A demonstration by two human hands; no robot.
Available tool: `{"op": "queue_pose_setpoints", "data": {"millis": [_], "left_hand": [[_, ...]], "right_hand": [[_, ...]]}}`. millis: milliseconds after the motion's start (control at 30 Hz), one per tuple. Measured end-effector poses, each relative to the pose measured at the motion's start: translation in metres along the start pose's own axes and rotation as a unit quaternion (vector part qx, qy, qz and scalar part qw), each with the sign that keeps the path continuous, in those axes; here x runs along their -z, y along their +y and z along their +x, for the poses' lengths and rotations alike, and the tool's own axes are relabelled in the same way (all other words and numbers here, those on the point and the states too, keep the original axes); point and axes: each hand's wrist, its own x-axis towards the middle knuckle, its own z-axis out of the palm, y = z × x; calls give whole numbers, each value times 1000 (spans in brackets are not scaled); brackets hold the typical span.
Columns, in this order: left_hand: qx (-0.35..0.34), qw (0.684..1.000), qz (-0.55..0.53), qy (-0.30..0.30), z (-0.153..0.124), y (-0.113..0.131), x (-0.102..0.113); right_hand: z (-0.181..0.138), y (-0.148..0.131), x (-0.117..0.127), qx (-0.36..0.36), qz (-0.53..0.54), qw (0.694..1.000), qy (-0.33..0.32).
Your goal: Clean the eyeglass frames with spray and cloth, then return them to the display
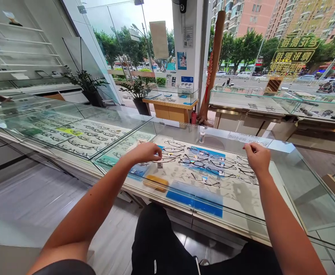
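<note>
My left hand (147, 152) hovers over the left part of the glass display case (181, 208), its fingers curled together in a pinch. My right hand (257, 157) is raised over the right part, with thumb and fingertips pressed together. Whatever either pinch holds, if anything, is too small to make out. Between and below the hands lie several eyeglasses (192, 162) in rows, some over blue sheets (206, 204). Just under my left fingertips is a small grey square (160, 165). A yellow-brown case or cloth (156, 183) lies nearer to me.
A small white bottle (202, 135) stands toward the case's far side, with a printed notice (249, 139) to its right. More eyeglasses fill the neighbouring case (84, 133) on the left. Potted plants (139, 95) and further display cases (242, 101) stand beyond, near the windows.
</note>
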Motion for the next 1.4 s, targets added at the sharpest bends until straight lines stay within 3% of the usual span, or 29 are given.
{"op": "queue_pose_setpoints", "data": {"millis": [133, 233, 400, 533, 667, 867, 1200, 1400], "left_hand": [[-89, 973, -195, 88, 14, 19, 32], [-156, 894, -399, 129, 45, 59, 35], [-227, 741, -618, 136, 112, 147, -5], [-207, 676, -696, 122, 138, 194, -38], [-194, 672, -702, 136, 135, 209, -56], [-188, 666, -711, 125, 120, 207, -68], [-209, 690, -677, 147, 114, 207, -66], [-211, 692, -676, 140, 113, 208, -65]], "right_hand": [[-3, -13, -1, 9, 45, 999, -7], [-6, -18, -4, -4, 105, 994, -18], [-11, -20, -12, -31, 169, 984, -56], [-12, -23, -13, -40, 202, 974, -89], [-14, -31, -13, -42, 244, 961, -125], [-28, -44, -22, -89, 346, 910, -210], [-41, -52, -35, -79, 342, 910, -221], [-40, -51, -36, -94, 379, 892, -226]]}}
